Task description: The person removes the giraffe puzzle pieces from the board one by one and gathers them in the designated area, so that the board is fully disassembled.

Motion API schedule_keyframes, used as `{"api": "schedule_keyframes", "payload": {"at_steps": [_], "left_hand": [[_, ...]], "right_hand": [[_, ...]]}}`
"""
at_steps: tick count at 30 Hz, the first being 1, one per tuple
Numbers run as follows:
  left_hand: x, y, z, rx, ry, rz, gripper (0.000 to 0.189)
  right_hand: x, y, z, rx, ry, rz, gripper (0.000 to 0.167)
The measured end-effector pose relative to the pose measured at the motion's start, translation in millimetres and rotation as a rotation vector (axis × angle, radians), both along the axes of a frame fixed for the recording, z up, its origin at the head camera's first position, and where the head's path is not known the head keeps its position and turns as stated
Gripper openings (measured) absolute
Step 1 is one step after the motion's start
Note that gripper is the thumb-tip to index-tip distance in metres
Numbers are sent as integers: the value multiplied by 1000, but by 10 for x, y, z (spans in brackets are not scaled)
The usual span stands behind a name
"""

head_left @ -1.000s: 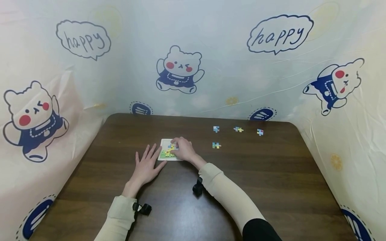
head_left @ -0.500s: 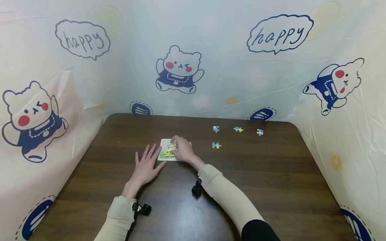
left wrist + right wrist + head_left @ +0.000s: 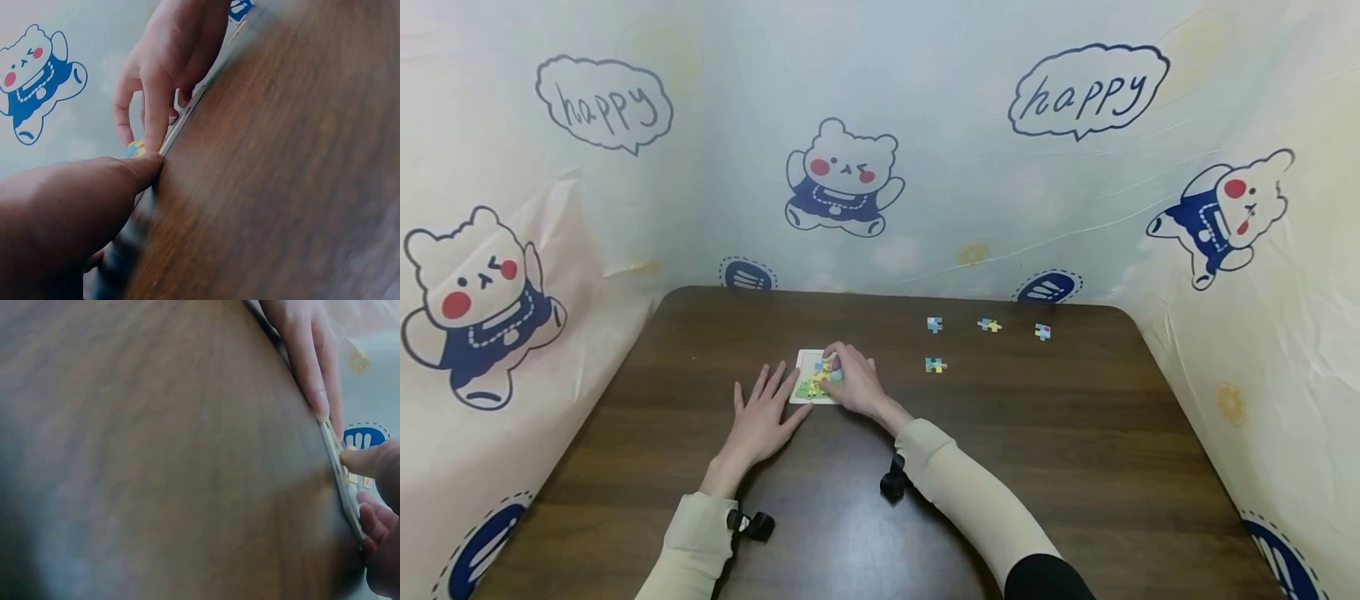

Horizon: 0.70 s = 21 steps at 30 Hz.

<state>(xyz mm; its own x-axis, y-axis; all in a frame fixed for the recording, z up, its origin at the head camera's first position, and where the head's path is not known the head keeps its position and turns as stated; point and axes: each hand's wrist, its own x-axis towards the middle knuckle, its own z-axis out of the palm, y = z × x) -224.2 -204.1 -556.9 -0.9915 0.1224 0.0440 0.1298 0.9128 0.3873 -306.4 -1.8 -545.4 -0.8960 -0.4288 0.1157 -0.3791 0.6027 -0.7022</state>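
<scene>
A small jigsaw puzzle in a white-rimmed tray [image 3: 803, 360] lies on the brown table, with green, yellow and blue pieces in its lower part. My left hand [image 3: 762, 423] lies flat with fingers spread, fingertips and thumb at the tray's left and front edge. My right hand [image 3: 859, 383] reaches over the tray's right side and covers part of it. Its thumb and forefinger pinch a puzzle piece [image 3: 136, 148], which shows yellow and blue in the left wrist view. In the right wrist view the right thumb [image 3: 359, 460] is just above the tray's rim.
Several loose puzzle pieces lie right of the tray: a blue one [image 3: 934, 324], a blue-and-yellow one [image 3: 989, 325], one with a red spot [image 3: 1042, 332], and a nearer one [image 3: 936, 365]. A patterned curtain [image 3: 925, 167] surrounds the table [image 3: 1060, 467].
The head view has tilted slightly, so everything sits a little lower. My right hand has barely shifted over the tray; the left hand stays in place.
</scene>
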Motion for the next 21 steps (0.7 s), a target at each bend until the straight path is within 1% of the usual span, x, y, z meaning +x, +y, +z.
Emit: {"api": "schedule_keyframes", "payload": {"at_steps": [7,11,15,21], "left_hand": [[0,-7,0,8,4,-1,79],[-3,-4,-14,28,13,3,78],[-2,-5,-10,31,19,7,78],[-1,-3,-7,6,10,7,78]], "right_hand": [[6,10,-129,-85,57,11,43],[6,7,-140,-97,79,9,44],[-1,15,-105,-101,48,7,42],[-15,45,-89,-122,-13,9,41]]}}
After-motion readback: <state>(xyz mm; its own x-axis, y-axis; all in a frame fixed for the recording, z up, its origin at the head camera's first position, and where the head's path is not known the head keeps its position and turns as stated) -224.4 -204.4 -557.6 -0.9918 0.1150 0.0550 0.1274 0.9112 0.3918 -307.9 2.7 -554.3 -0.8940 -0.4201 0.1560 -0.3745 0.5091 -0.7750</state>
